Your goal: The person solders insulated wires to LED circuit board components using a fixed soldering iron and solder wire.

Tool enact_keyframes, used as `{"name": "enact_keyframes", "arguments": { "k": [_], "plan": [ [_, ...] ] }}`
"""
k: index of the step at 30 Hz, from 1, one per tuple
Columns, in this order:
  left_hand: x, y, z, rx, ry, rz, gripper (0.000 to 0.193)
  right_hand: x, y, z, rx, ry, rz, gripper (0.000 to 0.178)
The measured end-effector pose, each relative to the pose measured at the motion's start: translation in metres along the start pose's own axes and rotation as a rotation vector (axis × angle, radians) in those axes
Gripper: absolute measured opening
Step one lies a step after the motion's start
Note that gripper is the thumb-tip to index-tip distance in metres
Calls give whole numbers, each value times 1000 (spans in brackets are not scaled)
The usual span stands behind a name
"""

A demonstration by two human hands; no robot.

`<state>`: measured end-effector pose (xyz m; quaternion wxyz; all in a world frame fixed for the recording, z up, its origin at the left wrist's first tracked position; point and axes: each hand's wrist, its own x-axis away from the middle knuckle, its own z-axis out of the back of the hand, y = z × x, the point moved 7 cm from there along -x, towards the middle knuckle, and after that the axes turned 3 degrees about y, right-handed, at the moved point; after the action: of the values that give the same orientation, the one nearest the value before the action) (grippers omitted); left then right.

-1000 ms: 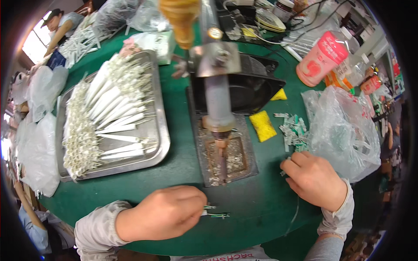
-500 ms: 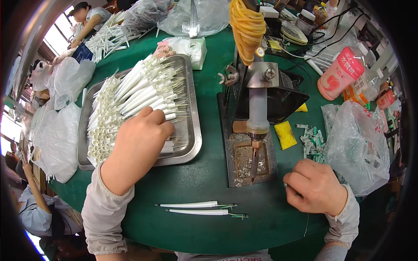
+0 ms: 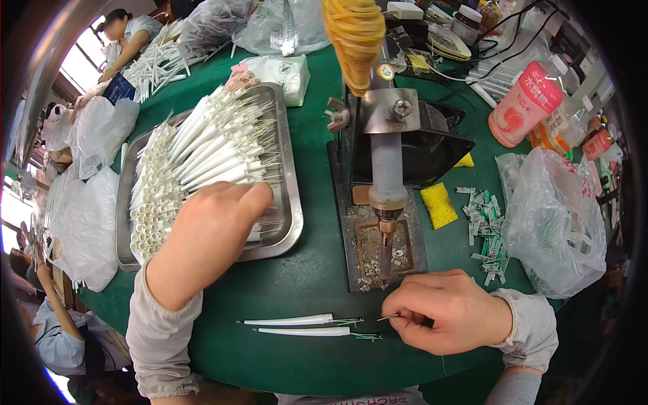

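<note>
My left hand (image 3: 219, 219) is over the lower right part of a metal tray (image 3: 294, 202), its fingers closed among the wire ends of the white tapered tubes (image 3: 209, 158). What those fingers hold is hidden. My right hand (image 3: 449, 312) is beside the tip of the upright soldering iron (image 3: 387, 223); its thumb and forefinger pinch a small thin piece (image 3: 386, 317) that looks like a small circuit board. Two finished-looking white tubes with green boards and wires at their right ends, an upper tube (image 3: 290, 319) and a lower tube (image 3: 304, 331), lie side by side between my hands.
The iron is clamped in a black stand (image 3: 347, 250). To its right are a yellow sponge (image 3: 439, 206), a pile of small green-white circuit boards (image 3: 487, 226), a clear plastic bag (image 3: 557, 226) and a pink bottle (image 3: 526, 104). More bags (image 3: 84, 226) are left of the tray; a person (image 3: 131, 37) sits far left.
My right hand has moved left from near the board pile to beside the iron's tip, with the small piece now showing. My left hand has shifted slightly down at the tray. The view has moved slightly.
</note>
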<state>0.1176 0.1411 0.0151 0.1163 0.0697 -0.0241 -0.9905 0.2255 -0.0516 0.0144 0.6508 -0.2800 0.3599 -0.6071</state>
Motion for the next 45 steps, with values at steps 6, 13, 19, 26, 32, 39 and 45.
{"name": "enact_keyframes", "arguments": {
  "k": [6, 13, 19, 26, 32, 39, 45],
  "plan": [
    [21, 85, 39, 40, 379, -345, 17, 6, 11, -11, -353, -106, -166, 11],
    [49, 138, 19, -99, 468, -585, 14, 18, 32, -47, -982, -287, -559, 12],
    [55, 148, 15, -124, 500, -687, 12, 16, 32, -43, -922, -111, -413, 7],
    [30, 102, 5, 896, 129, -123, 21, 9, 5, -11, -259, 95, 22, 12],
    [29, 91, -15, 1196, -143, 152, 15, 10, 7, -6, -286, 120, -34, 10],
    [33, 91, -35, 1393, -264, 396, 9, 15, 32, -20, -746, 0, -493, 14],
    [36, 93, -40, 1476, -280, 400, 9, 15, 32, -22, -792, 1, -473, 13]
  ]
}}
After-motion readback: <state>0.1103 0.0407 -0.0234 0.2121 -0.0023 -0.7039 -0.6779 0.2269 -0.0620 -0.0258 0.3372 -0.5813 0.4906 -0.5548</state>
